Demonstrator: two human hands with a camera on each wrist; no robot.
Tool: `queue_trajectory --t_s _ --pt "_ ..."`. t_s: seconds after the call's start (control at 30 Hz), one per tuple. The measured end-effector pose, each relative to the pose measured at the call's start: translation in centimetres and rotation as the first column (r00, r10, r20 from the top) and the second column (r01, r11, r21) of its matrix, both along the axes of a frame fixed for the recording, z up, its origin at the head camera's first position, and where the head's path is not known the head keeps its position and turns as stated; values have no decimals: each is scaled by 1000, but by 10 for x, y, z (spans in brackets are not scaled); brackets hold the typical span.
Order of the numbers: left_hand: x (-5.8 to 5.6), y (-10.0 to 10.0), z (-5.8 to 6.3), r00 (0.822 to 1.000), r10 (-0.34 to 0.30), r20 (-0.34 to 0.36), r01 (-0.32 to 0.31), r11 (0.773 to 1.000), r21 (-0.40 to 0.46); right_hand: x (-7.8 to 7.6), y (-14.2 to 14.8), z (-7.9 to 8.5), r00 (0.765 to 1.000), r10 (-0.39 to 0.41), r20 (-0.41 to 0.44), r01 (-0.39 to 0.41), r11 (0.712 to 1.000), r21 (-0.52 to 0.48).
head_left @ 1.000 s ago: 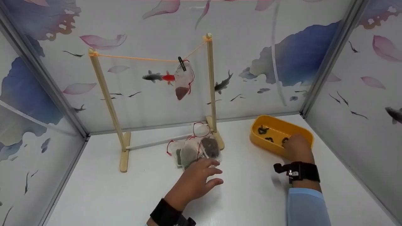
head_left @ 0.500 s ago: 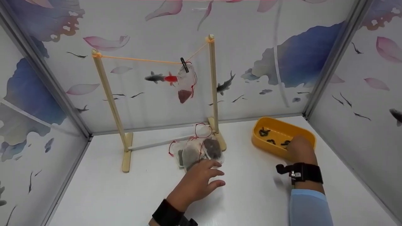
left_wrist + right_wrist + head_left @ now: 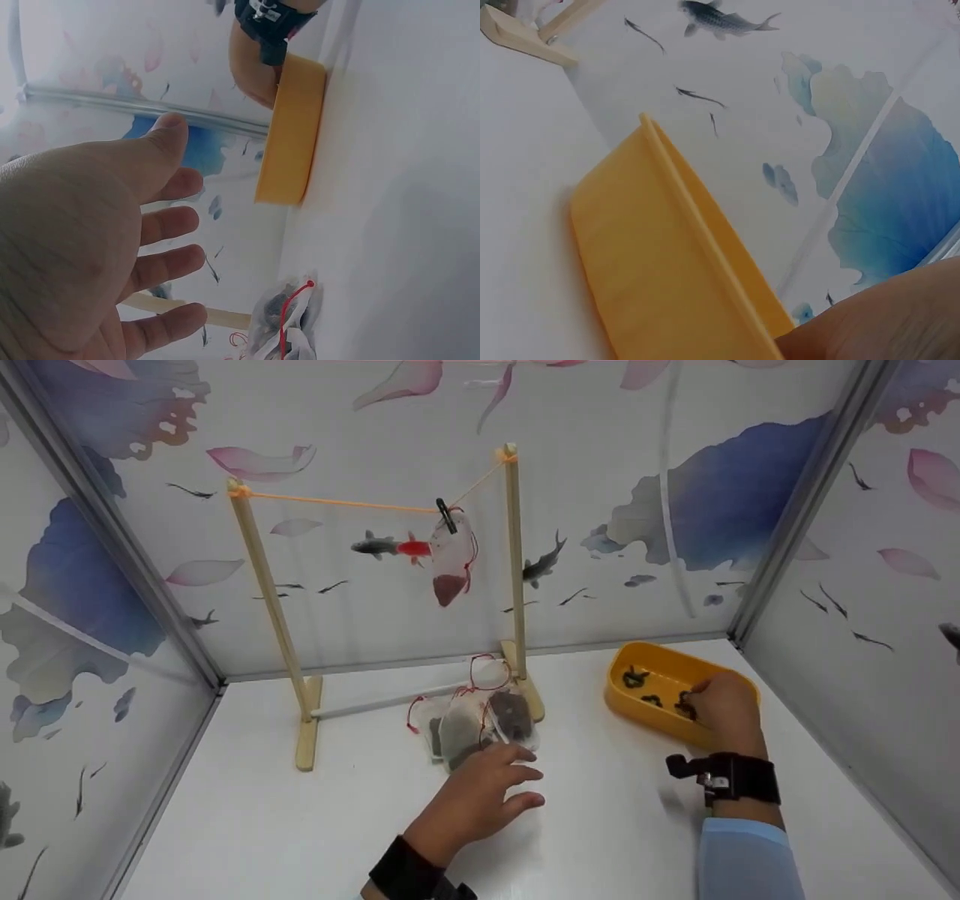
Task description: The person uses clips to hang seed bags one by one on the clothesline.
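My left hand (image 3: 487, 791) is held with fingers spread and holds nothing, as the left wrist view also shows. It hovers at the near side of a pile of sheer drawstring bags (image 3: 461, 724) with red cords and dark contents. My right hand (image 3: 727, 712) reaches over the near rim into a yellow bin (image 3: 645, 716), fingers bent down at a cluster of small dark clips (image 3: 684, 705). Its fingertips are partly hidden, and I cannot tell whether they pinch a clip. More clips (image 3: 636, 676) lie in the bin's left part.
A wooden stand (image 3: 266, 607) carries an orange string (image 3: 345, 502) between two posts. From it hangs a sheer bag (image 3: 450, 559) with reddish contents, held by a black clip (image 3: 446, 516). A white rod (image 3: 390, 700) joins the stand's feet. Printed panels enclose the white table (image 3: 225, 810).
My right hand has shifted slightly left inside the bin, and its finger now shows by the clips. The left hand keeps its pose; the whole view has drifted a little.
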State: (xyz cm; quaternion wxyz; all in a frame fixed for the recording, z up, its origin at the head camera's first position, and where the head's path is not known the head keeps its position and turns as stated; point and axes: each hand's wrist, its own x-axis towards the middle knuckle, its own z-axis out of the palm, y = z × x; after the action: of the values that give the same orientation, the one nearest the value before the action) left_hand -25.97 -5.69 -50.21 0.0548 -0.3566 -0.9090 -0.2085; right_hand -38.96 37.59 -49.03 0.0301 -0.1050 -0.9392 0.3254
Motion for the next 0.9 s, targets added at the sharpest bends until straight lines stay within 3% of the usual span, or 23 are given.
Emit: queue_trajectory --t_s 0.1,0.23,0.33,0.43,0.53,0.63,0.8,0.9 --pt "0 -2 4 1000 13 -9 -13 1000 19 -1 -9 9 1000 6 -26 -7 999 -39" --pt "-1 -11 12 997 69 -39 -65 993 97 1 -42 33 995 35 -90 -53 980 -194" --pt "-3 -22 20 986 126 -106 -107 979 172 6 -75 51 988 85 -129 -121 945 -303" --pt "-6 -36 29 962 194 -194 -145 959 244 14 -111 63 967 156 -202 -222 905 -362" --pt "-7 -53 39 933 264 -245 -179 930 322 24 -147 68 927 234 -292 -346 833 -432" --pt "-6 -67 49 915 321 -245 -210 896 390 33 -181 70 881 305 -362 -458 744 -486" --pt "-1 -80 61 914 369 -171 -263 857 443 50 -230 72 794 418 -442 -607 582 -541" --pt "2 -82 63 916 373 -148 -270 845 461 59 -253 69 760 452 -466 -649 494 -579"
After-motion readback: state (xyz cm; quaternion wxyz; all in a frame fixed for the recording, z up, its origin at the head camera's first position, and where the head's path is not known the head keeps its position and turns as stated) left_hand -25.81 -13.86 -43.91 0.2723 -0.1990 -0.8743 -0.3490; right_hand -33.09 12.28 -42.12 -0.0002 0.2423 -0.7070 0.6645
